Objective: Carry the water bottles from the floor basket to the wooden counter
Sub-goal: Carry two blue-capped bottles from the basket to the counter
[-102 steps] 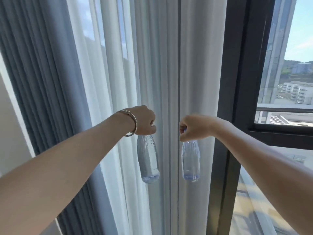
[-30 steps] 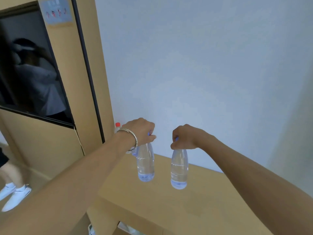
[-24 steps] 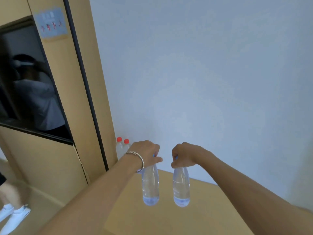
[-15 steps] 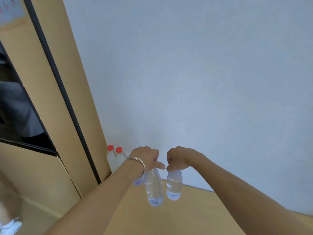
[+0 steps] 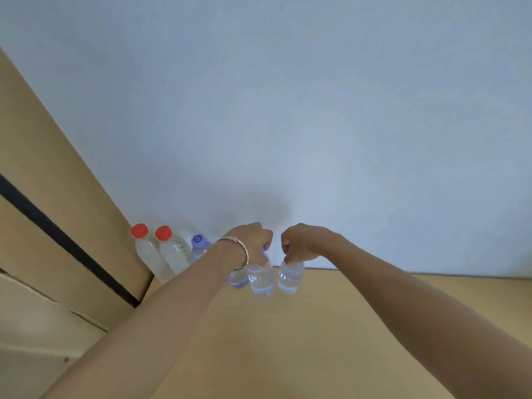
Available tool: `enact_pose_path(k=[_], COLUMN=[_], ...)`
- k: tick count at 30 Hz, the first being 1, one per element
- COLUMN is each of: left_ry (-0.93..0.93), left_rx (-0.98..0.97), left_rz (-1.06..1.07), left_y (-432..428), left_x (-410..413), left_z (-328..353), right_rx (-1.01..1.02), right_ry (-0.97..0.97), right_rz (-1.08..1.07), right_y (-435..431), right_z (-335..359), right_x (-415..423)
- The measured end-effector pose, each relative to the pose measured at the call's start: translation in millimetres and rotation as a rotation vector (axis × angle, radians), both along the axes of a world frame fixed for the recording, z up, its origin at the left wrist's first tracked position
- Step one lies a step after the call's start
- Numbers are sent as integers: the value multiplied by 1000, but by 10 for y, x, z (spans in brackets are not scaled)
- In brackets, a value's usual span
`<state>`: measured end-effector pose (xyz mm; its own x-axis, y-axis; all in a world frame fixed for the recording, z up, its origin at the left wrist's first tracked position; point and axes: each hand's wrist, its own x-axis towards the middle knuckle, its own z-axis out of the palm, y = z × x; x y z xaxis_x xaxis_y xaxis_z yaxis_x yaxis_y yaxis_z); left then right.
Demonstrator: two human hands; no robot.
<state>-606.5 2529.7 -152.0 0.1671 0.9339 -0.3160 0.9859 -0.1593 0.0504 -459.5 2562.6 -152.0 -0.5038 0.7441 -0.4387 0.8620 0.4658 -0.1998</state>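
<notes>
1. Fingers (image 5: 267, 242) of L hand (image 5: 253, 240) are curling round the cap of one water bottle (image 5: 261, 279); R hand (image 5: 302, 244) is pinching the neck of the second bottle (image 5: 290, 277).
2. Both are hanging upright: long axis vertical, caps up, bases down.
3. They're hanging side by side at the wooden counter (image 5: 288, 341) rear, near the wall (image 5: 288, 110); contact w/ top unclear.
4. Three capped bottles (image 5: 172, 254) are standing to the L.

No text can be read; the blue cap (image 5: 198, 239) bears an unclear white emblem
</notes>
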Motion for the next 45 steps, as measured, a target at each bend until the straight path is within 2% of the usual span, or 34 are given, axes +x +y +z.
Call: enact_pose_path(k=[7,18,24,31,45], left_ry=[82,68,44,58,59], left_rx=[-10,-61,-56,-31,-26], left_rz=[-165,-219,-136,-69,-4], left_y=[270,439,452,445,392], left_x=[-139,-297,-344,-271,-184], left_z=[-400,-539,-607,-628,-640], right_rx=[-36,-74,-35,-66,-13], right_ry=[-18,-5,-64,24,70], right_rz=[-120,-127,-163,-250,-319], right_y=[165,279,293,275,188], right_z=[-353,-415,-476,-433,-463], right_x=[-237,-540,-556,-413,-422])
